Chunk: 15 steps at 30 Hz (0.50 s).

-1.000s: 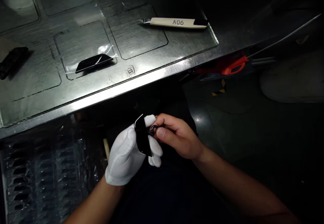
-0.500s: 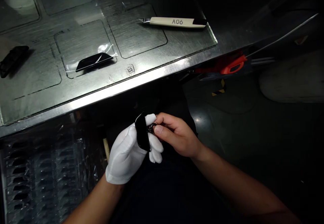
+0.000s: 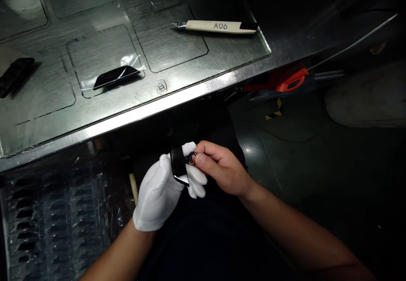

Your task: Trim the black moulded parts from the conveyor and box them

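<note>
My left hand [image 3: 163,192], in a white glove, grips a glossy black plastic part [image 3: 179,166] between thumb and fingers, below the bench edge. My bare right hand [image 3: 222,166] pinches a small black curved piece [image 3: 191,158] at the right side of that part. Whether the curved piece is joined to the part I cannot make out. On the bench lies a similar black part [image 3: 116,77] on a clear plastic bag, and another dark part [image 3: 15,75] rests at the left edge.
A cream-handled knife marked A06 [image 3: 218,26] lies on the metal bench [image 3: 177,101], blade to the left. Under the bench at left stands a tray [image 3: 63,213] of several black parts in clear plastic. A red-handled tool [image 3: 292,82] sticks out below the bench at right.
The black part has turned slightly in my left hand, its lower edge now catching light. More of the curved piece shows by my right fingertips. Both hands stay in nearly the same place.
</note>
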### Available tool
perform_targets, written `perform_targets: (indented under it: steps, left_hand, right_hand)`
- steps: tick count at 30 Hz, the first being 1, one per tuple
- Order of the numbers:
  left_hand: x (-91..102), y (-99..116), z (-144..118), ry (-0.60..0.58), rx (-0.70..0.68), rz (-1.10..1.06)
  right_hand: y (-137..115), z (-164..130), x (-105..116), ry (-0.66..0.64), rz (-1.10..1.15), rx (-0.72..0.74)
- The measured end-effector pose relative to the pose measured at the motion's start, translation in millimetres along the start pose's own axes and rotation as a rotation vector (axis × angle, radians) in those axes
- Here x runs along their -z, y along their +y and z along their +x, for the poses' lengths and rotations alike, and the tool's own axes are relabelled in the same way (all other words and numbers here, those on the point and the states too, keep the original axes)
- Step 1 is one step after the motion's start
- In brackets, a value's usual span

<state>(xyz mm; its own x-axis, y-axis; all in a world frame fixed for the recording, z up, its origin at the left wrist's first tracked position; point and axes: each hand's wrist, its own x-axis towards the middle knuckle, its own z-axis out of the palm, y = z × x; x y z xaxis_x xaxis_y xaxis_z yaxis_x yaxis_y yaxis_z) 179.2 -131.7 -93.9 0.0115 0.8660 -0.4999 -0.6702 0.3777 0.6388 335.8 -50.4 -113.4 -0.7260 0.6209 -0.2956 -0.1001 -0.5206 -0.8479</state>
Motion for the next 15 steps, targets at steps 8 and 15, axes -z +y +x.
perform_targets:
  steps: [8, 15]
  left_hand:
    - [3.6, -1.8, -1.2, -0.063, -0.017, 0.015]
    - [-0.9, 4.6, 2.5, -0.13, 0.051, -0.055]
  right_hand:
    - [3.8, 0.2, 3.9, 0.077, -0.131, 0.049]
    - [-1.8, -0.5, 11.5, 0.055, -0.165, 0.235]
